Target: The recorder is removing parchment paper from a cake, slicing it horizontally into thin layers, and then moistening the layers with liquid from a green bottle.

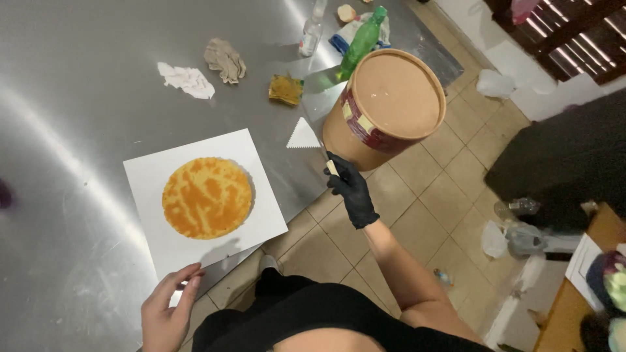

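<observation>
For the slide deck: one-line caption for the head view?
Bare left hand steadies white square board bearing round golden sponge layer; black-gloved right hand tilts brown cardboard tub.

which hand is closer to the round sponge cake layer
Left. The bare left hand rests on the corner of the white cake board below the cake layer; the gloved right hand is off the table, under the tub.
</observation>
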